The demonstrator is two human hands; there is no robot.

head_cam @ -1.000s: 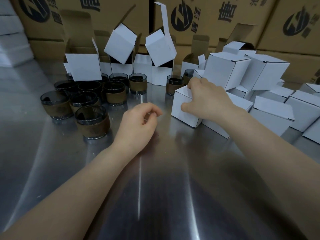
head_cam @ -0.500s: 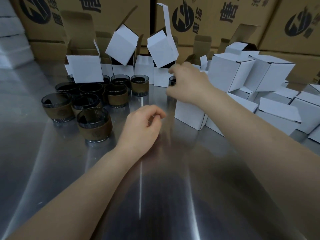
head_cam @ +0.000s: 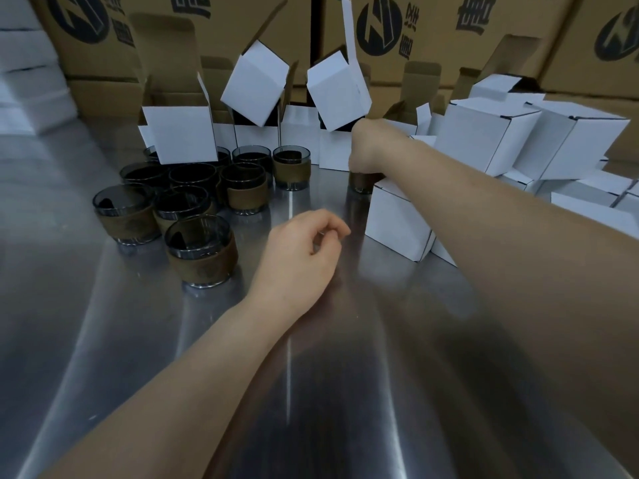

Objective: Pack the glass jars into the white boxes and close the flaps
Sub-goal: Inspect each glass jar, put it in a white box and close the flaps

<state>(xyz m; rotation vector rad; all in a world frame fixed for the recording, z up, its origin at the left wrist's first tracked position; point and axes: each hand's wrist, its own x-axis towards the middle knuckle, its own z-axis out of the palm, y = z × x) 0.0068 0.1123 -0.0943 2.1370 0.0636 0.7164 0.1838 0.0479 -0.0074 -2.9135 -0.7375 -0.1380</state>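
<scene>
Several dark glass jars with brown sleeves stand in a group at the left; the nearest jar (head_cam: 201, 253) is closest to me. One more jar (head_cam: 361, 182) stands apart behind a closed white box (head_cam: 397, 223). My right hand (head_cam: 371, 146) comes down over that jar, fingers curled on its rim; the jar's top is hidden. My left hand (head_cam: 304, 257) rests on the steel table with its fingers loosely curled and nothing in them. Open white boxes (head_cam: 181, 134) stand in a row at the back, two of them tilted (head_cam: 256, 83).
Closed white boxes (head_cam: 484, 140) lie piled at the right. Big brown cartons (head_cam: 432, 32) form a wall behind everything. A stack of white sheets (head_cam: 24, 81) sits at the far left. The steel table (head_cam: 311, 392) spreads toward me.
My right hand left the closed white box at the right, travelled back and left, and dropped onto the lone jar behind it. My left hand stayed where it was.
</scene>
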